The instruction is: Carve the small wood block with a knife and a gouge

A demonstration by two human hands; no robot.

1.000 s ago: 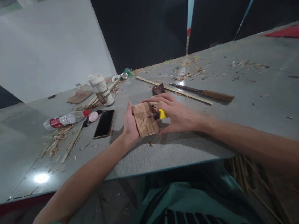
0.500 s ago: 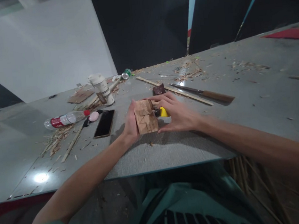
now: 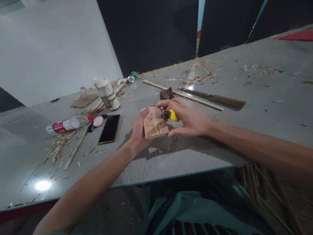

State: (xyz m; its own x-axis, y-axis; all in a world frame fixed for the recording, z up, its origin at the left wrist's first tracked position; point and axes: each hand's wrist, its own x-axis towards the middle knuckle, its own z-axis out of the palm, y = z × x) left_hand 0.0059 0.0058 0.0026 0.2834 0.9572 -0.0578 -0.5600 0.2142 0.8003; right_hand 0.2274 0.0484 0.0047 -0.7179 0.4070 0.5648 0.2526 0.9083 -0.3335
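Observation:
My left hand [image 3: 139, 130] grips a pale carved wooden block [image 3: 154, 123] from its left side and holds it above the grey table [image 3: 267, 97]. My right hand [image 3: 187, 119] is curled round a yellow-handled tool [image 3: 172, 115] whose dark tip rests against the block's upper right edge. The thumb of my right hand sits under the block's right corner. The tool's blade is hidden between fingers and wood.
A black phone [image 3: 109, 129], a plastic bottle [image 3: 68, 125], a pink round thing [image 3: 98, 121] and a paper cup [image 3: 106, 93] lie to the left. A wooden-handled knife [image 3: 215, 97], a thin wooden strip [image 3: 182, 94] and a small dark object [image 3: 166, 93] lie behind my hands. Wood shavings scatter the table.
The wooden block has been lifted off the table and turned so a narrower carved face shows. Both hands rose slightly with it; the yellow tool stayed against its right edge.

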